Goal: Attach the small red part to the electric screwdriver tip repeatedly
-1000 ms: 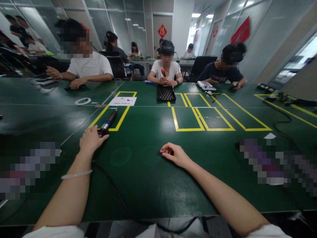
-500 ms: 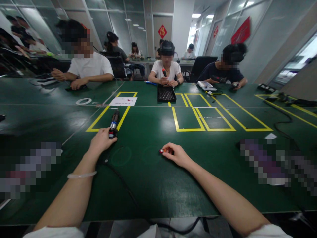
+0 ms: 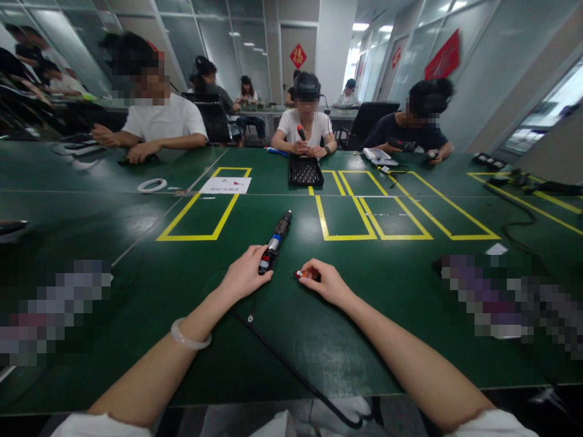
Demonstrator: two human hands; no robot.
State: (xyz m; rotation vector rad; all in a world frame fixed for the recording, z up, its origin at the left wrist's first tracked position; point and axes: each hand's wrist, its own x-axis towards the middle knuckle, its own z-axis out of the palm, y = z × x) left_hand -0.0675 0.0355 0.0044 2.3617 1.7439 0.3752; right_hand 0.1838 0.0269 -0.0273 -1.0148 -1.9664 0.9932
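Observation:
My left hand [image 3: 246, 274] is closed around the rear end of an electric screwdriver [image 3: 275, 241], dark with a silver and blue band. Its narrow nose points away from me, slightly to the right, low over the green table [image 3: 291, 340]. A black cord [image 3: 291, 360] trails from beneath this hand toward the table's near edge. Just to the right, my right hand [image 3: 327, 282] pinches a small red, white and orange piece [image 3: 299, 274] between thumb and fingers. Its kind is too small to tell, and the fingers hide part of it.
Yellow tape outlines [image 3: 350, 237] mark the table ahead. A printed sheet [image 3: 226, 185] lies at the left outline, with a white ring [image 3: 152, 186] beside it. Across the table, a person [image 3: 305, 124] sits behind a black tray [image 3: 306, 172]; others sit on both sides.
My left hand has carried the electric screwdriver from the left tape outline rightward and nearer, close to my right hand. The cord has shifted along. My right hand stays nearly still.

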